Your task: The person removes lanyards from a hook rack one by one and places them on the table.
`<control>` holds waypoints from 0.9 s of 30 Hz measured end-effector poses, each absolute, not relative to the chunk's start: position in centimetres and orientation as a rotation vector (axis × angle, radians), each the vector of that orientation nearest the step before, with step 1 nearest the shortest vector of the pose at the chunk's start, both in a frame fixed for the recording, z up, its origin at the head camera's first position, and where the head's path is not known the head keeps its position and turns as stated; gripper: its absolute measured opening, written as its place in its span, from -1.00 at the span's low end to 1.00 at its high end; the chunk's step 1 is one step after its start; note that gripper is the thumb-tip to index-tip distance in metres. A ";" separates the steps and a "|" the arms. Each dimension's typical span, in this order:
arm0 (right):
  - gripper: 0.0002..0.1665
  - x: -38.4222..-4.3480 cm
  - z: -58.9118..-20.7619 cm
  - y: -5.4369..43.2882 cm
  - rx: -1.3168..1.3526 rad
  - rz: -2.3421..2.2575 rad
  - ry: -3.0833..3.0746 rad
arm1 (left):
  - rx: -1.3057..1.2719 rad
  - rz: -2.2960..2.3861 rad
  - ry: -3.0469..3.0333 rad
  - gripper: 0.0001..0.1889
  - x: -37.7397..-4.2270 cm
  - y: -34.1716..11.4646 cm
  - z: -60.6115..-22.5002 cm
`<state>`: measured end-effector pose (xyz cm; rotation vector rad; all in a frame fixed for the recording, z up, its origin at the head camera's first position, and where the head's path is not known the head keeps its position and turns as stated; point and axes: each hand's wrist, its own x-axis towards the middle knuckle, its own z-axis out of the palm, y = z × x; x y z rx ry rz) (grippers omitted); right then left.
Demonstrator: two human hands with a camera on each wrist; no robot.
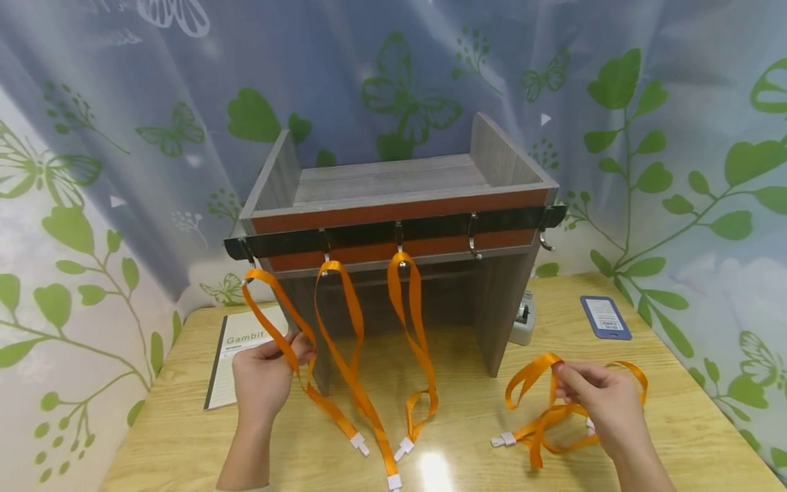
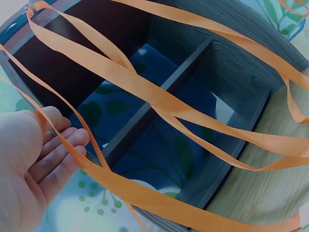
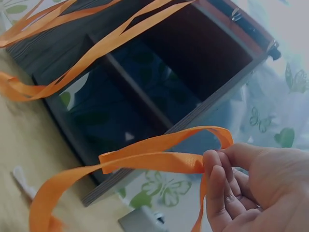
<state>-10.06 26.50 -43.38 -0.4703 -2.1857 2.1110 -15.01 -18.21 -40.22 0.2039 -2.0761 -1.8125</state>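
Three orange lanyards hang from the hook rail on the front of a grey wooden shelf. My left hand is at the leftmost lanyard; in the left wrist view its strap runs across my loosely bent fingers. The middle lanyard and the third lanyard reach down to the table, white clips at their ends. On the right, my right hand pinches another orange lanyard between thumb and fingers, its lower loops and white clip near the tabletop.
Two hooks on the right of the rail, one hook and an end hook, bear nothing. A notebook lies at left on the wooden table. A blue card holder lies at right, and a grey device sits beside the shelf.
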 end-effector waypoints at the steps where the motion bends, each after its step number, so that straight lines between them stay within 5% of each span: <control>1: -0.91 -10.1 -43.7 26.6 -0.488 2.112 -2.193 | 0.206 -1.810 -2.078 -0.82 -15.0 -18.2 -40.2; 15: -0.82 -10.7 -48.5 27.6 -0.624 2.067 -2.283 | 0.261 -1.861 -2.089 -0.71 -14.9 -18.2 -39.8; 27: -0.52 -10.8 -49.9 27.5 -0.681 2.027 -2.401 | 0.229 -1.819 -2.129 -0.72 -15.0 -18.6 -39.8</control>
